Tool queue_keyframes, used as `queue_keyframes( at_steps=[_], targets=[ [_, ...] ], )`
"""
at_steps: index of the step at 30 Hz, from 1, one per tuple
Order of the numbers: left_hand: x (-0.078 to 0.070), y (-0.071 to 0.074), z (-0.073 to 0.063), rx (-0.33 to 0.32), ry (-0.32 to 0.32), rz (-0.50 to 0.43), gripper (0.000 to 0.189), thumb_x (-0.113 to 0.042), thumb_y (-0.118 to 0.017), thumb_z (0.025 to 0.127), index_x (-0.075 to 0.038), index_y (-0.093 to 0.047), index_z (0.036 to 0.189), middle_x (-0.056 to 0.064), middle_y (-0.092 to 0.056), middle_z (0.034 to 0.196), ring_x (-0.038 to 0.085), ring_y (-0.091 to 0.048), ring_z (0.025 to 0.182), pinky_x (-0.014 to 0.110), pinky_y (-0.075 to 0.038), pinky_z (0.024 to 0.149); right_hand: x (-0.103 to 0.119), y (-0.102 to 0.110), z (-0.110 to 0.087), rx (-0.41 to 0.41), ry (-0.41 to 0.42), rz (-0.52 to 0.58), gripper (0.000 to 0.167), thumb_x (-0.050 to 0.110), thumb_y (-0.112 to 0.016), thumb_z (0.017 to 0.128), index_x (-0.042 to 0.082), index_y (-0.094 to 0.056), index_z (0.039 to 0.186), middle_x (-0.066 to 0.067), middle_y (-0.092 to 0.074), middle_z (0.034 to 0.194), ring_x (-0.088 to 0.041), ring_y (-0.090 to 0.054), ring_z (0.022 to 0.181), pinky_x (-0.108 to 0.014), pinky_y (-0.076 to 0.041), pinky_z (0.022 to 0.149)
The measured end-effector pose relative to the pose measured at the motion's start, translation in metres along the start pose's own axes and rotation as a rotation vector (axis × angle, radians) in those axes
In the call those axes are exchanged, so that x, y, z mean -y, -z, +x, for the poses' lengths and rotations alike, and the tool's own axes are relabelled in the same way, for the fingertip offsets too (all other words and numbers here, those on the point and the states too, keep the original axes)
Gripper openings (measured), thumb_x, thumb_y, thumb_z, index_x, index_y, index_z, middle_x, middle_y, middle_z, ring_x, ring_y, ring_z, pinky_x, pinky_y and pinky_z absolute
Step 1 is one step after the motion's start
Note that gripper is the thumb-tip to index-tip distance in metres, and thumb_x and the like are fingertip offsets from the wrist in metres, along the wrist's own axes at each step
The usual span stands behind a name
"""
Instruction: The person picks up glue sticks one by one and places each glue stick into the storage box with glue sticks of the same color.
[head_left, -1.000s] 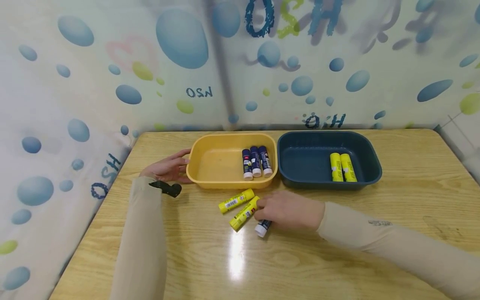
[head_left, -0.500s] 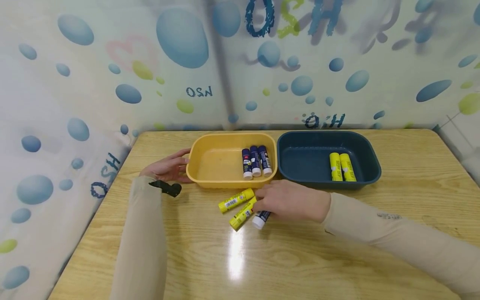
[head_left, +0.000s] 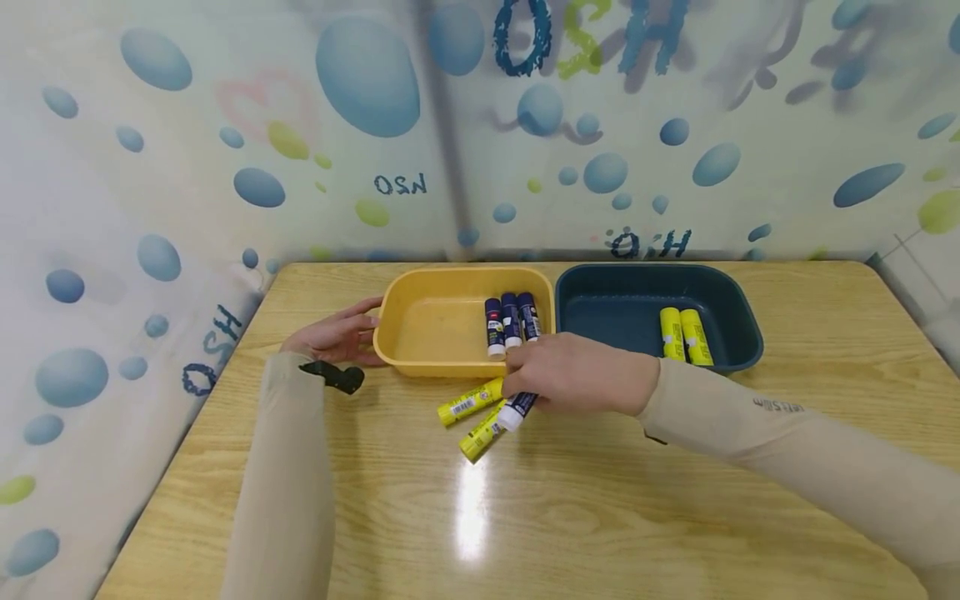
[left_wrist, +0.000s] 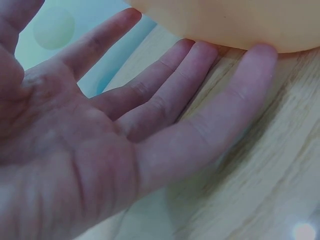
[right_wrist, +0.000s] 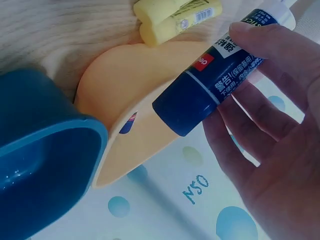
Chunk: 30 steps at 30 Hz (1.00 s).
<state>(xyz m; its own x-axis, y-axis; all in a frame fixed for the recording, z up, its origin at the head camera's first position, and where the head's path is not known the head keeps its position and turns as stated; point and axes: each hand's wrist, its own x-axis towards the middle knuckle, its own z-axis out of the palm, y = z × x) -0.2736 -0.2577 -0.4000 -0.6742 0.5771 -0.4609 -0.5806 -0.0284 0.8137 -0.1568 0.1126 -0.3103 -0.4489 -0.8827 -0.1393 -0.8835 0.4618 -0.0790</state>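
Note:
My right hand [head_left: 577,372] pinches a navy glue stick [right_wrist: 215,75] with a white end between thumb and fingers, held tilted over the front rim of the yellow bin [head_left: 435,367]. Inside that bin, at its right end, lie three navy glue sticks [head_left: 495,327] side by side. With fingers extended, my left hand [head_left: 337,335] touches the bin's left side; in the left wrist view its fingertips [left_wrist: 260,55] meet the wall low down. Two yellow glue sticks [head_left: 471,402] lie on the table in front of the yellow bin, partly overlapped by my right hand and the held stick.
A dark blue bin [head_left: 622,287] stands right beside the yellow one, with two yellow glue sticks [head_left: 684,335] at its right end. My right forearm crosses its front edge. Behind the wooden table [head_left: 420,517] hangs a patterned curtain [head_left: 480,125].
My right hand has lifted the navy glue stick from the table and moved it away from me, up to the yellow bin's front rim. The left hand stays put.

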Motion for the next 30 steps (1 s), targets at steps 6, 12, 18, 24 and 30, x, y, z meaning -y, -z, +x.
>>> queue_keyframes(
  at_steps=[6, 12, 18, 24, 30],
  targets=[
    [-0.001, -0.001, -0.004, -0.002, -0.004, 0.008, 0.052, -0.011, -0.040, 0.104, -0.022, -0.020, 0.151, 0.010, -0.037, 0.140, 0.025, -0.052, 0.115, 0.054, -0.043, 0.097, -0.003, 0.004, 0.004, -0.008, 0.020, 0.006, 0.024, 0.012, -0.076, 0.084, 0.018, -0.073, 0.107, -0.001, -0.062, 0.103, -0.016, -0.053, 0.090, -0.032, -0.050, 0.083],
    [0.001, -0.001, -0.003, -0.016, 0.006, 0.005, 0.054, -0.012, -0.043, 0.104, -0.023, -0.020, 0.152, 0.009, -0.033, 0.143, 0.025, -0.050, 0.117, 0.054, -0.042, 0.098, -0.007, 0.011, 0.011, -0.032, 0.037, -0.035, 0.022, 0.015, -0.076, 0.084, 0.017, -0.073, 0.106, -0.002, -0.063, 0.104, -0.019, -0.053, 0.091, -0.034, -0.048, 0.085],
    [0.000, -0.001, 0.000, -0.003, 0.001, 0.006, 0.052, -0.010, -0.039, 0.105, -0.021, -0.019, 0.151, 0.010, -0.039, 0.138, 0.026, -0.051, 0.115, 0.054, -0.042, 0.098, -0.016, 0.022, 0.022, -0.014, 0.013, -0.033, 0.024, 0.012, -0.074, 0.086, 0.017, -0.073, 0.109, -0.002, -0.063, 0.105, -0.020, -0.055, 0.093, -0.036, -0.047, 0.086],
    [0.000, 0.000, 0.000, -0.018, 0.006, 0.005, 0.051, -0.008, -0.036, 0.105, -0.021, -0.019, 0.151, 0.012, -0.040, 0.136, 0.026, -0.053, 0.112, 0.054, -0.042, 0.097, -0.027, 0.029, 0.036, 0.030, -0.043, 0.010, 0.026, 0.004, -0.072, 0.085, 0.014, -0.074, 0.109, -0.003, -0.063, 0.105, -0.019, -0.054, 0.091, -0.032, -0.049, 0.082],
    [-0.001, -0.002, -0.001, -0.035, 0.006, -0.003, 0.051, -0.008, -0.036, 0.105, -0.021, -0.020, 0.151, 0.012, -0.040, 0.137, 0.026, -0.053, 0.113, 0.054, -0.043, 0.097, -0.036, 0.029, 0.049, 0.093, -0.135, 0.047, 0.027, 0.008, -0.074, 0.085, 0.014, -0.073, 0.112, -0.004, -0.062, 0.108, -0.020, -0.053, 0.093, -0.035, -0.047, 0.087]
  ],
)
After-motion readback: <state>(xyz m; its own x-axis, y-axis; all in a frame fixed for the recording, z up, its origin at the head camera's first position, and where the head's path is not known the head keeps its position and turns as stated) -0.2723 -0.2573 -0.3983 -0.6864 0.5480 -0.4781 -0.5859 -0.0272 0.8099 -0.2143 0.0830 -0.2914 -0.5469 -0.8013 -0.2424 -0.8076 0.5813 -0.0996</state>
